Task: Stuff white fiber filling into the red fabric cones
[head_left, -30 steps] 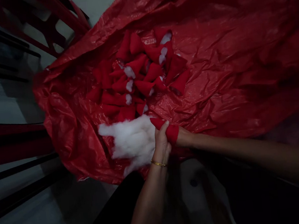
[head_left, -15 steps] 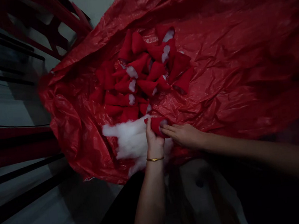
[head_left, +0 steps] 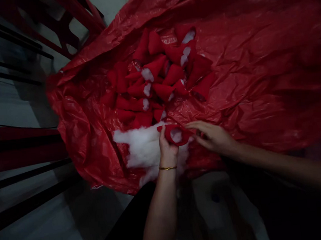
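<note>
My left hand [head_left: 168, 152], with a gold bangle at the wrist, is closed around a small red fabric pouch [head_left: 184, 135]. White stuffing [head_left: 176, 135] shows in the pouch's round opening, which faces up. Just right of the pouch, my right hand [head_left: 215, 137] has its fingers apart, with the fingertips close to the rim; whether they touch it I cannot tell. A loose sheet of white fluffy filling [head_left: 142, 146] lies under and left of my left hand. Beyond it is a pile of similar red cone-shaped pouches [head_left: 173, 74], several with white filling at their open ends.
Everything rests on a large crumpled red plastic sheet [head_left: 248, 80]. A red plastic stool or chair [head_left: 80, 14] stands at the upper left. Dark bars [head_left: 26, 180] run across the left side above the pale floor [head_left: 37, 228]. The light is dim.
My right hand has drawn back to the right from the pouch's opening, and its fingers have spread. The opening now shows its stuffing uncovered. The view has shifted slightly.
</note>
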Motion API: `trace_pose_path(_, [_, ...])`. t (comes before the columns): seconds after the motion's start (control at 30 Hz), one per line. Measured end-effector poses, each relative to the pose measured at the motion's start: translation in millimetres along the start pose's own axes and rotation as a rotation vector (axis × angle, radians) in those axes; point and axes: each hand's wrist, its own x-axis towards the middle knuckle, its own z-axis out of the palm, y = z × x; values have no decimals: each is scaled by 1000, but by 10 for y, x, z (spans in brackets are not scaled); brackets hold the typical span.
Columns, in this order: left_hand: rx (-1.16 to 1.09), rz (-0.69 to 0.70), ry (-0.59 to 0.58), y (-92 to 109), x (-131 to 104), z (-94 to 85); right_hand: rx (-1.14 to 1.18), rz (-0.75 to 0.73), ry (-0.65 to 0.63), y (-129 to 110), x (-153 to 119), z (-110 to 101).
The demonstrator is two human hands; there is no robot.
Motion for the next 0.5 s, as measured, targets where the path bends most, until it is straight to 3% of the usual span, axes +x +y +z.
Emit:
trace_pose_path(0.1, [-53, -11, -59, 74, 27, -25, 89, 126, 165, 37, 92, -14])
trace_pose_path(0.2, [-44, -25, -126, -26, 11, -26, 180, 114, 103, 28, 150, 149])
trace_pose_path(0.33, [-45, -28, -133, -323, -55, 34, 228, 92, 77, 26, 129, 359])
trace_pose_path(0.43, [-71, 67, -158, -469, -112, 111, 273, 136, 82, 109, 77, 319])
trace_pose_path(0.5, [-104, 57, -208, -425, -127, 140, 326, 146, 33, 208, 56, 204])
